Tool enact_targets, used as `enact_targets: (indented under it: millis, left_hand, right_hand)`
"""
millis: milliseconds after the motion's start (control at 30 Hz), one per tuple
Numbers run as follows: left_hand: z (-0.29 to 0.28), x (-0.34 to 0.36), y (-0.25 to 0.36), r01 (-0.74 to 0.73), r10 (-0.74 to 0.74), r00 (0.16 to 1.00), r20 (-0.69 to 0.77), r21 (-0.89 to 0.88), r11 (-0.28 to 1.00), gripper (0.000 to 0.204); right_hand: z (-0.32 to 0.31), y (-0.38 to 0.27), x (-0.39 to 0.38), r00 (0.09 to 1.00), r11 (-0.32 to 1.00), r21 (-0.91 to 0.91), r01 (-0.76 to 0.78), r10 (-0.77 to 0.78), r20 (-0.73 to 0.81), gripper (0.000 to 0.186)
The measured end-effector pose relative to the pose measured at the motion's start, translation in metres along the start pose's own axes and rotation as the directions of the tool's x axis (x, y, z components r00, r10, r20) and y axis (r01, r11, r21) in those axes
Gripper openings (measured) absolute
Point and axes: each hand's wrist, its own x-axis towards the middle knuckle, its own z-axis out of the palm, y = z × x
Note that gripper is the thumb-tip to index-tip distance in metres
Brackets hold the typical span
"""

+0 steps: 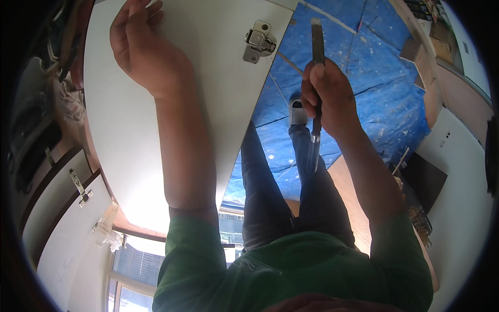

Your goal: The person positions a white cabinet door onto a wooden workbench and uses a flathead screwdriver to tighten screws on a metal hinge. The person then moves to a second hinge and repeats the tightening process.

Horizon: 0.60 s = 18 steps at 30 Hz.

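Observation:
My right hand (332, 96) is wrapped around the dark steel blade of a chisel (318, 44), held upright in view. Its light flat tip points away from me, and a clear handle with a shiny collar points back toward my legs. On the left, my left hand (148, 54) lies over a large white panel (119, 140). Its fingers are loosely bent and apart near the top edge, and nothing shows in them. A metal cabinet hinge (259, 41) is fixed to the panel near its right edge, between my two hands.
A stained blue tarp (384, 78) covers the floor beyond my legs. White cabinet doors (73, 229) with hinges lean at the lower left. Another white panel (462, 177) stands at the right, beside a dark board (423, 179). Wooden pieces (413, 54) lie at the upper right.

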Motion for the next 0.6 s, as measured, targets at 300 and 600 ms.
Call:
enact_targets:
  millis: [300, 600]
  left_hand:
    - [-0.001, -0.006, 0.002, -0.041, 0.037, 0.999, 0.033, 0.116, 0.992, 0.027]
    - [0.006, -0.008, 0.002, -0.046, 0.044, 0.998, 0.034, 0.073, 0.996, 0.027]
  right_hand:
    - [0.06, 0.025, 0.044, 0.957, 0.965, 0.17, 0.199, -0.154, -0.248, 0.035]
    - [0.065, 0.055, 0.017, 0.972, 0.971, 0.181, 0.155, -0.117, -0.204, 0.037]
